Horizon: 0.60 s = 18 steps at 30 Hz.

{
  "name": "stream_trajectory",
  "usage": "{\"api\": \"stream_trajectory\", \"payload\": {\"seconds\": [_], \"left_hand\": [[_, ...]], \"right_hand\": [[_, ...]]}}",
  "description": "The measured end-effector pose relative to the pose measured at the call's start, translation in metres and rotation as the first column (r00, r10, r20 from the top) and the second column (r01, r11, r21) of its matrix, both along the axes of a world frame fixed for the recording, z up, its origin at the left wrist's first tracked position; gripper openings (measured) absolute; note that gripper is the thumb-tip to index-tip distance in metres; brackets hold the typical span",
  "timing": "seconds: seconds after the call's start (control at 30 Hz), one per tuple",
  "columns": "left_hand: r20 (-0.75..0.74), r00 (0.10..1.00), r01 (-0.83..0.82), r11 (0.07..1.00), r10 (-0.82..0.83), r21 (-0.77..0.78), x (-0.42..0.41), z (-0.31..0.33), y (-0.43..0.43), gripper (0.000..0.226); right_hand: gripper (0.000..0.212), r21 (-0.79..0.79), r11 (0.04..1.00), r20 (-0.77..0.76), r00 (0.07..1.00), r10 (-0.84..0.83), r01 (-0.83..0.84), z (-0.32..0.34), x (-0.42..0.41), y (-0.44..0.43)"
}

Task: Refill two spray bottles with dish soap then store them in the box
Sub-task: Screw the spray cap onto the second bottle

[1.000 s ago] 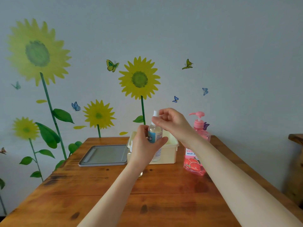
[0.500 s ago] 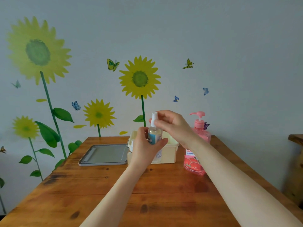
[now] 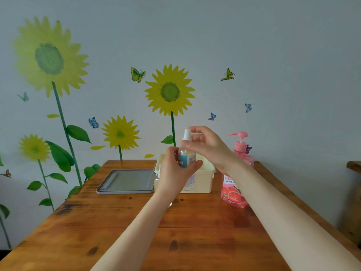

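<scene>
From the head view — the only one you've got — you're holding a small clear spray bottle [image 3: 187,159] up in front of you, above the table and in front of the cream box [image 3: 203,180]. Your left hand [image 3: 175,173] is wrapped around the body over the blue label, and the fingers of your right hand [image 3: 207,145] are pinched at the white sprayer top [image 3: 187,134], so both hands are closed on the same bottle. I'd say you're at the cap step, twisting the sprayer on or off — can't tell which from here, and the fill level isn't clear either. If it's coming off, the next move needs the bottle kept upright and steady while you bring it to the pink pump soap bottle [image 3: 237,178] standing just right of the box; that neck looks narrow, so aim matters. The spray bottle looks like thin, smooth plastic, probably slippery if soap gets on it. The box is open, matte plastic with rounded corners, and its grey lid [image 3: 127,181] lies flat on the left, touching or nearly so. The wooden table [image 3: 175,231] is glossy and knotty. Something clear, maybe the second bottle, peeks out behind your left wrist, mostly hidden.
</scene>
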<state>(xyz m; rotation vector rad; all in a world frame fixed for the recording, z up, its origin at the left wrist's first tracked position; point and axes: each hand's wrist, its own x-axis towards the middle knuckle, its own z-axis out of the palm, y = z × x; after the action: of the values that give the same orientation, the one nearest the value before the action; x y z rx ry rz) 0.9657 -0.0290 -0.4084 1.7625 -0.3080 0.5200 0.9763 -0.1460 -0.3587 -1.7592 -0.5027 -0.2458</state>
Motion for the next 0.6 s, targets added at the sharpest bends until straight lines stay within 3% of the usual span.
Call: {"api": "stream_trajectory", "payload": {"seconds": [0.1,0.3,0.5,0.6], "left_hand": [[0.000,1.000,-0.009,1.000,0.009,0.003,0.000,-0.001,0.001,0.045],[0.001,1.000,0.008,1.000,-0.008,-0.009,-0.003,0.001,0.000,0.045],[-0.018,0.999,0.050,0.998,-0.051,-0.035,-0.006,0.005,0.001,0.045],[-0.080,0.980,0.179,0.983,-0.183,-0.047,-0.009,0.009,0.006,0.043]], "right_hand": [[0.026,0.027,0.998,-0.003,0.999,0.054,-0.053,0.000,0.000,0.001],[0.027,0.002,0.999,0.034,0.999,-0.036,0.036,0.001,0.001,0.004],[0.019,0.041,0.991,-0.081,0.988,0.132,-0.129,0.007,-0.005,-0.002],[0.019,0.126,0.969,-0.141,0.963,0.232,-0.215,0.008,-0.005,-0.007]]}}
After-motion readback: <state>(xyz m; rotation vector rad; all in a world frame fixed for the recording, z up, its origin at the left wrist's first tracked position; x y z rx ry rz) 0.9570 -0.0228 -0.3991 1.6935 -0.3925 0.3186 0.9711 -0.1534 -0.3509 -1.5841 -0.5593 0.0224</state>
